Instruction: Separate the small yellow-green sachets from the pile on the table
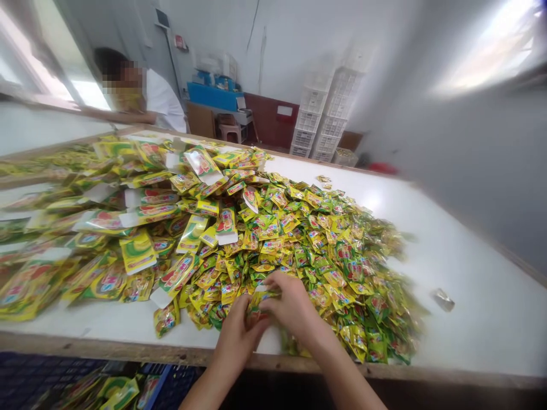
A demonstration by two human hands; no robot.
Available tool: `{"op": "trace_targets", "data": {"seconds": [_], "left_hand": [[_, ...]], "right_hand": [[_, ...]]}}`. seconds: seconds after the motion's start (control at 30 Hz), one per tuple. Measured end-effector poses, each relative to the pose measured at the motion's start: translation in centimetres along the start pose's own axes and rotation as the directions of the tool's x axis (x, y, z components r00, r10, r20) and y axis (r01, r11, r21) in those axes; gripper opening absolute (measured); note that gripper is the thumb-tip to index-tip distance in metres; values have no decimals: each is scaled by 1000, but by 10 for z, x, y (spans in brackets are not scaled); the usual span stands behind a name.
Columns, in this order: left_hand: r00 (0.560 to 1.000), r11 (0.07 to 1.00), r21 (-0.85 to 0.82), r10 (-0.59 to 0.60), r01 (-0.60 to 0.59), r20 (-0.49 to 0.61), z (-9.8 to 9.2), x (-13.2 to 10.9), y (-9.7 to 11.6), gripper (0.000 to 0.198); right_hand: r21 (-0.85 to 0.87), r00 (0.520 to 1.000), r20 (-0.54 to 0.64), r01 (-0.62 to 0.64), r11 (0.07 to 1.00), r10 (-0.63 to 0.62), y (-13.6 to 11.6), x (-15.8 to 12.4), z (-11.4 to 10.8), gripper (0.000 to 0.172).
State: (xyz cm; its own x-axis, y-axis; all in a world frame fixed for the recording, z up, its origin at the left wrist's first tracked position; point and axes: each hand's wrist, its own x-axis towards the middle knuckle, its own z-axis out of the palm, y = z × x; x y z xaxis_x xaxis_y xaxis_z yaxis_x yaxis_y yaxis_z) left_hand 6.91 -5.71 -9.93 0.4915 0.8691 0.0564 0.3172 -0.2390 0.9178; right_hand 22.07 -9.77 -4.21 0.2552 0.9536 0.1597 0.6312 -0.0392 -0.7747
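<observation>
Near the front edge of the table, my left hand [239,327] is wrapped round a small green and yellow carton [255,310] with a white flap at its top. My right hand [293,302] curls over the same carton from the right, its thumb and fingers closed at the top end. Much of the carton is hidden by my fingers. Around and beyond both hands spreads a heap of small shiny yellow-green sachets [316,245]. To the left lies a pile of flat printed cartons [139,250], several with white end flaps sticking out.
The white table [478,319] has a wooden rim [128,351]. Below it, a blue crate [171,384] holds filled cartons or packets. A scrap of silver wrapper [443,300] lies at right. Behind stand stacked white crates [316,117], a blue-topped desk [213,97] and a seated person [164,99].
</observation>
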Motion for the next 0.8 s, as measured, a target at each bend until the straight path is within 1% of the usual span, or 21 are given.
{"op": "trace_targets", "data": {"seconds": [0.03, 0.07, 0.13, 0.17, 0.23, 0.3, 0.33, 0.37, 0.4, 0.43, 0.47, 0.5, 0.53, 0.57, 0.6, 0.63, 0.67, 0.7, 0.77, 0.8], "left_hand": [[998, 991, -130, -32, 39, 56, -8, -1, 0, 22], [993, 969, -234, -53, 77, 105, -16, -2, 0, 20], [983, 925, -354, -79, 134, 167, -27, -4, -2, 23], [980, 915, -375, -88, 150, 177, -30, -5, -4, 26], [981, 912, -379, -99, 157, 169, -33, -6, -8, 31], [983, 913, -376, -107, 157, 150, -32, -8, -10, 32], [982, 908, -384, -114, 165, 151, -31, -8, -11, 33], [979, 898, -401, -128, 183, 161, -31, -9, -12, 35], [974, 880, -427, -150, 211, 172, -32, -10, -12, 36], [967, 853, -461, -182, 247, 181, -33, -10, -12, 36], [957, 816, -502, -218, 286, 192, -35, -11, -11, 36], [946, 774, -543, -249, 324, 209, -37, -11, -10, 36], [933, 736, -575, -272, 358, 234, -40, -11, -8, 37], [923, 710, -590, -282, 385, 263, -43, -10, -6, 36], [914, 704, -585, -281, 403, 291, -46, -9, -4, 35], [909, 719, -561, -274, 411, 314, -49, -7, -2, 34], [908, 746, -527, -269, 407, 322, -51, -4, -1, 33], [912, 775, -493, -266, 395, 312, -52, -1, -1, 33], [928, 822, -441, -274, 361, 251, -53, 6, -4, 32], [937, 837, -424, -281, 346, 209, -52, 9, -7, 32]], "right_hand": [[29, 1000, -17, 11, 1000, -11, 0, 1, 2, 23], [47, 999, -22, 35, 998, -34, 0, 2, 6, 20], [29, 992, -8, 123, 992, -123, -1, 1, 13, 10], [1, 985, 4, 174, 985, -174, -2, 0, 16, 8], [-60, 966, 41, 257, 965, -255, -3, -3, 20, 11], [-75, 952, 87, 299, 951, -292, -4, -9, 21, 12], [-50, 954, 82, 295, 954, -290, -3, -12, 20, 12], [-1, 963, 46, 267, 964, -267, -1, -16, 20, 14], [70, 978, -17, 211, 975, -210, 1, -19, 20, 16], [168, 990, -83, 128, 977, -116, 4, -23, 22, 17], [289, 993, -115, 27, 957, 7, 8, -26, 24, 17], [419, 986, -93, -85, 904, 135, 11, -28, 28, 17], [532, 971, -24, -191, 825, 240, 14, -30, 33, 19], [614, 951, 74, -281, 738, 301, 16, -31, 37, 21], [663, 932, 168, -349, 663, 323, 17, -31, 42, 22], [683, 918, 232, -388, 619, 320, 17, -30, 46, 22], [683, 916, 246, -396, 614, 316, 16, -28, 49, 20], [664, 926, 211, -370, 650, 312, 15, -26, 51, 17], [583, 958, 50, -258, 770, 283, 13, -20, 54, 11], [543, 967, -29, -199, 816, 255, 12, -17, 54, 12]]}}
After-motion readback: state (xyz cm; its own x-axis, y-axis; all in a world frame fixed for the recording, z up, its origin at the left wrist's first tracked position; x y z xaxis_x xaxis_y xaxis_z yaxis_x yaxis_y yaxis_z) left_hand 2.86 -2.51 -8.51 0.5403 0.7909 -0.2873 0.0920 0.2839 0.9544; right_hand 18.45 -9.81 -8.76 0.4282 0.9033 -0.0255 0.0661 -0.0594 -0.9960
